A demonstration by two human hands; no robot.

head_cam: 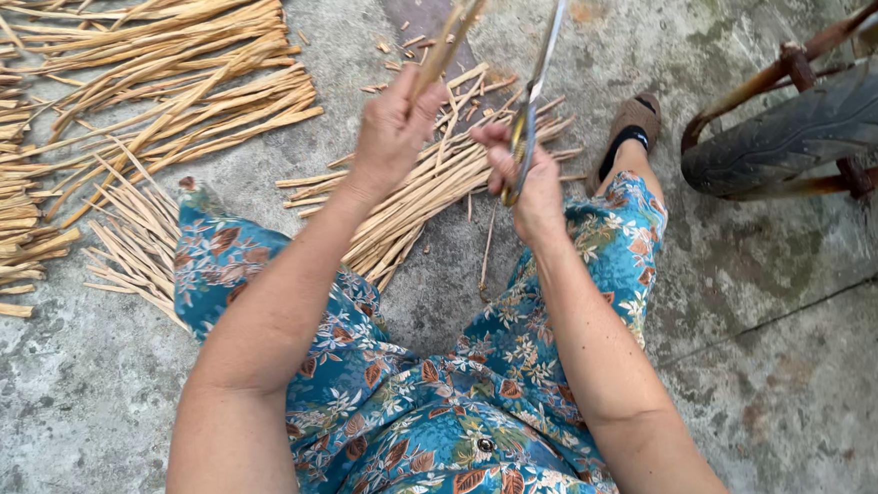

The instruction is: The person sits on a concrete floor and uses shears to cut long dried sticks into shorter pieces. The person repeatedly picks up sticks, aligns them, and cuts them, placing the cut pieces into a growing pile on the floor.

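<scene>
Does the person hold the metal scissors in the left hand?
No, the long metal scissors are gripped in the right hand, while the left hand holds a few thin tan straw stalks upright.

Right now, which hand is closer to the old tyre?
Right. The right hand, holding scissors, is nearer the tyre; the left hand, gripping straw stalks, is farther away.

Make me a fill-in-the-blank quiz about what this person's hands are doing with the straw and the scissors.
1. The left hand grips a few stalks of dry ____.
2. The right hand holds a pair of ____.
3. A bundle of cut stalks lies on the ____ floor between the person's knees.
4. At the right edge of the view lies a black rubber ____.

Missing words: straw; scissors; concrete; tyre
</scene>
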